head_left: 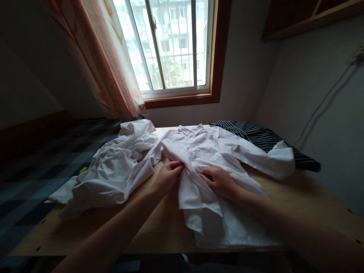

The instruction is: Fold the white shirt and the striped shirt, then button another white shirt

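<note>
A white button-up shirt (231,167) lies spread on a wooden table (153,223), its collar toward the window and its sleeves out to both sides. My left hand (171,172) pinches the shirt's left edge near the middle, and the cloth there is gathered into folds. On the shirt front, my right hand (217,181) has its fingers curled against the fabric near the button strip. The lower front hangs in loose folds between my hands. What the right fingertips grip is partly hidden.
Crumpled white cloth (110,163) lies at the left, touching the left sleeve. A black striped garment (256,136) lies at the back right, partly under the right sleeve. A checked bedspread (34,182) borders the table's left side. Behind stand a window (176,49) and curtain (105,60).
</note>
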Demonstrator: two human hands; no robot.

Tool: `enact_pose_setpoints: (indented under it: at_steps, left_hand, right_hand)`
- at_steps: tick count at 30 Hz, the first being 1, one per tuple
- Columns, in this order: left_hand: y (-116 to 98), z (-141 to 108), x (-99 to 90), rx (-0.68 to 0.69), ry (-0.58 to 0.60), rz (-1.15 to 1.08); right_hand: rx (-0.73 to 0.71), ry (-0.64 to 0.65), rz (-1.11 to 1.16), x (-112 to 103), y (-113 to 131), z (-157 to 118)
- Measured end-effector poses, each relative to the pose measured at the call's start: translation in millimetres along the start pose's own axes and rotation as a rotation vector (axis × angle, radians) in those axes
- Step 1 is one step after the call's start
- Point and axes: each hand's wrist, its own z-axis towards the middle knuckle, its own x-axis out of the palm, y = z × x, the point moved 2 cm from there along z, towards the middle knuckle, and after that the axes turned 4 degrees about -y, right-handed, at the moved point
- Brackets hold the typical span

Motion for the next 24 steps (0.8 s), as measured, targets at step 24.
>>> enact_pose_setpoints:
  at_steps: [24]
  left_hand:
    - [8, 1, -5.0, -0.213, 0.108, -0.221]
  right_hand:
    - [0.537, 0.101, -0.62, -98, -62, -2]
